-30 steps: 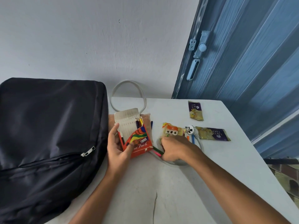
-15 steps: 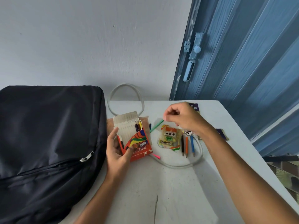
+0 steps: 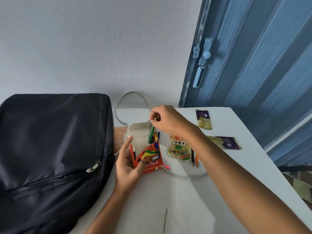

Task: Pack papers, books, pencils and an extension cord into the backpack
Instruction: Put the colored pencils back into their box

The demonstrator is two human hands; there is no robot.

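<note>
Backpack (image 3: 50,149) left of pencil box (image 3: 148,154); snack packet (image 3: 177,147) right.

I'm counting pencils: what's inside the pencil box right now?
The pencil box shows a white ribbed tray, a few coloured pencils, and a green pencil the right hand is sliding in. The box front hides their lower ends, so no count is possible.
</note>
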